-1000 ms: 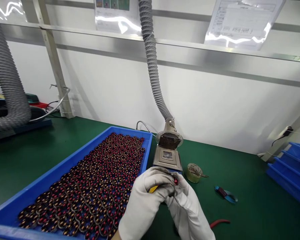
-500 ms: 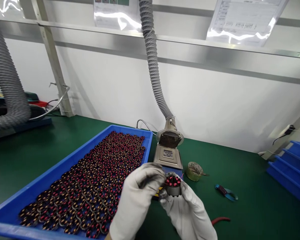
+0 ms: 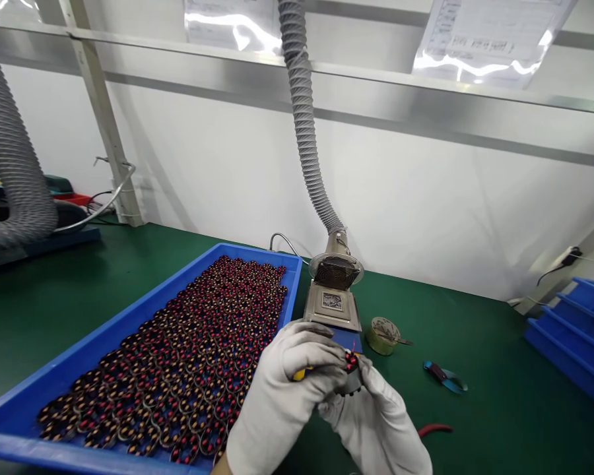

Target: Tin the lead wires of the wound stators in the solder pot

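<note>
Both of my hands wear white gloves with darkened fingertips. My right hand (image 3: 381, 412) grips a small motor stator (image 3: 355, 380), a grey ring with red-wound coils inside, from its right side and below. Over the stator's left part, the fingers of my left hand (image 3: 292, 379) are closed and pressed against it, hiding that half. A thin reddish wire end sticks up from the top of the stator. To the left, a blue tray (image 3: 143, 305) holds a dense layer of similar stators (image 3: 198, 356) with red and tan coils.
Behind my hands stands a metal heating unit (image 3: 321, 315) with a small square well, under a ribbed exhaust hose (image 3: 304, 125). Right of it are a round tin (image 3: 383, 344) with a stick across it, blue-handled snips (image 3: 445, 377) and a red handle (image 3: 434, 429). Stacked blue trays (image 3: 574, 343) stand far right.
My left hand has moved right and its fingers have come down over the stator, covering much of it. The stator has tilted and shifted slightly right in my right hand.
</note>
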Demonstrator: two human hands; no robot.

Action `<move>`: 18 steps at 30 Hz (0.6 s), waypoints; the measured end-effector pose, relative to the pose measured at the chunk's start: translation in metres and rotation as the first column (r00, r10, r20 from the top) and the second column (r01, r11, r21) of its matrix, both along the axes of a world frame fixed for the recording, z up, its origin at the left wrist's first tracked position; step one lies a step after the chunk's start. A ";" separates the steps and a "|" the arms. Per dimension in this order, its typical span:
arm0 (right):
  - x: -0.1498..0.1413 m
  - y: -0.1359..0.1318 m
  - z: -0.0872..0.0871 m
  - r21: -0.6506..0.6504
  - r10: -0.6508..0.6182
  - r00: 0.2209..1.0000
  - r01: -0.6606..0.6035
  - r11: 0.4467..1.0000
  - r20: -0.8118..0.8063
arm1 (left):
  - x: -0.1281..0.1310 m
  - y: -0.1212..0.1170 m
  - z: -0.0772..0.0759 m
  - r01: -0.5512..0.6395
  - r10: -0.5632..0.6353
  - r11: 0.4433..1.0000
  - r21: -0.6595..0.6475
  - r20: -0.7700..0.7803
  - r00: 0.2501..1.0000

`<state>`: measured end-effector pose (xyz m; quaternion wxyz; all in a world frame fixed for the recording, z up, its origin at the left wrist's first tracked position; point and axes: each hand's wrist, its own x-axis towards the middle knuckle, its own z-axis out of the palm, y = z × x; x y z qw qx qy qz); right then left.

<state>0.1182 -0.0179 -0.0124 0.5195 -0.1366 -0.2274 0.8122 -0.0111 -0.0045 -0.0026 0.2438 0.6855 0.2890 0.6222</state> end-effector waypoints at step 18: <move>0.000 0.010 -0.015 0.126 -0.326 0.919 0.304 0.944 0.221 | -0.004 -0.016 0.010 0.074 0.085 0.905 -0.419 0.349 0.933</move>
